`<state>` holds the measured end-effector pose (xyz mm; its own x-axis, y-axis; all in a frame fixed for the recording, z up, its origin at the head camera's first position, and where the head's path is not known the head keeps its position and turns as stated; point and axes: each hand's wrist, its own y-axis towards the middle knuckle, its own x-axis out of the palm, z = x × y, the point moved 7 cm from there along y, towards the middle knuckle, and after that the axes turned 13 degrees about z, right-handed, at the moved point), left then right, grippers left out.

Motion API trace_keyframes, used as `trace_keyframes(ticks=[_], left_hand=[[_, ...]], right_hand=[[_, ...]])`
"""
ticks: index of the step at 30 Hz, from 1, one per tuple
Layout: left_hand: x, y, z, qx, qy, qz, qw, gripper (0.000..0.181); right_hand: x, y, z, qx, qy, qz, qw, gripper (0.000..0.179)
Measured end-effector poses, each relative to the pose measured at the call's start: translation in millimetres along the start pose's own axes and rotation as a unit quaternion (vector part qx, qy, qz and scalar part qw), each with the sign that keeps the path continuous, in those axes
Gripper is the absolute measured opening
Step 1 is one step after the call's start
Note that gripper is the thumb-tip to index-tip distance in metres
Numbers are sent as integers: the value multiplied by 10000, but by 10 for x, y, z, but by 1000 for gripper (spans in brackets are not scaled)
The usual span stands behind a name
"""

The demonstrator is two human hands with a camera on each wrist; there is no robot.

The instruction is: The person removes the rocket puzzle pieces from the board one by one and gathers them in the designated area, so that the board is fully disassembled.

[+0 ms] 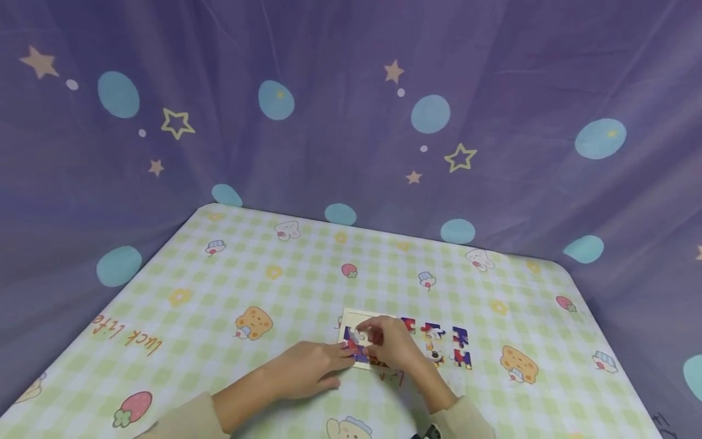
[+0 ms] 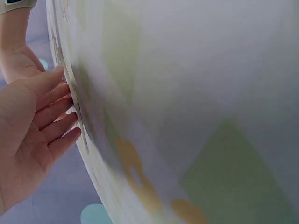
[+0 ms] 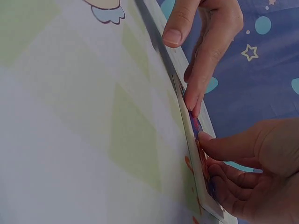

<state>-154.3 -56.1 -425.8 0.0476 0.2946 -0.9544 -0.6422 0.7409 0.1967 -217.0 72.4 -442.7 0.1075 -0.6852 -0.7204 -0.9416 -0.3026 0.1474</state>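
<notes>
A shallow jigsaw puzzle tray [image 1: 360, 314] lies near the front of the surface [image 1: 307, 262], partly filled with picture pieces. The left hand [image 1: 307, 369], fingers nearly straight, rests fingertips on its left side, gripping nothing. The right hand [image 1: 392, 344] bends thumb and fingers over the pieces in the tray; whether it grips one cannot be told. Loose jigsaw pieces [image 1: 460, 336] lie right of the tray. Behind hangs a purple curtain [image 1: 340, 152] with stars.
</notes>
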Motion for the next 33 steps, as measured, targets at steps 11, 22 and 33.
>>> trace_keyframes(ticks=[11,22,33], left_hand=[[19,-1,-10,-34,-445,36,9990,40],[-6,16,-27,34,-470,26,9989,37],[-4,2,-21,154,-378,-36,9992,40]], right_hand=[[-32,16,18,46,322,395,9987,20],[19,81,40,311,811,478,9951,11],[4,106,71,489,914,822,9912,7]])
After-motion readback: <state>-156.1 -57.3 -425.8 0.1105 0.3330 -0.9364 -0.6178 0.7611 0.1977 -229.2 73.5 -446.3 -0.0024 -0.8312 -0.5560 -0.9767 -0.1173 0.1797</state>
